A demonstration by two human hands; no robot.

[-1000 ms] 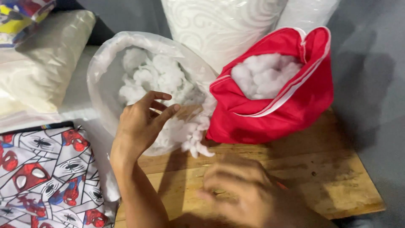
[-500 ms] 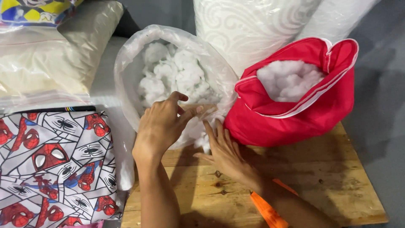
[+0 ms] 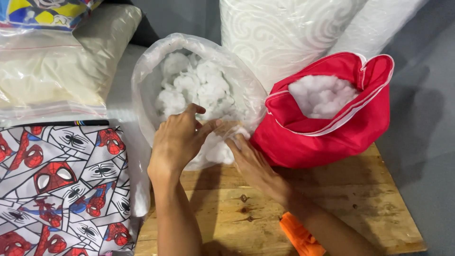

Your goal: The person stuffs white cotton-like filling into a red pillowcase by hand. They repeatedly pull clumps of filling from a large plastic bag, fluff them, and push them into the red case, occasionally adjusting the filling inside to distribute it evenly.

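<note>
A clear plastic bag, filled with white fibre stuffing, is shown lying at the desk's far left edge, its open mouth turned toward the near edge and its long axis running from far to near. The left hand is laid on the bag's lower rim, fingers loosely curled against the plastic and stuffing. The right hand is placed just beside it, fingers extended into a loose tuft of stuffing at the mouth; a closed grip cannot be told. A red fabric cover, partly filled with the same stuffing, is seen at the desk's far edge, touching the bag, its opening facing up. Patterned cushions lie off the left edge.
</note>
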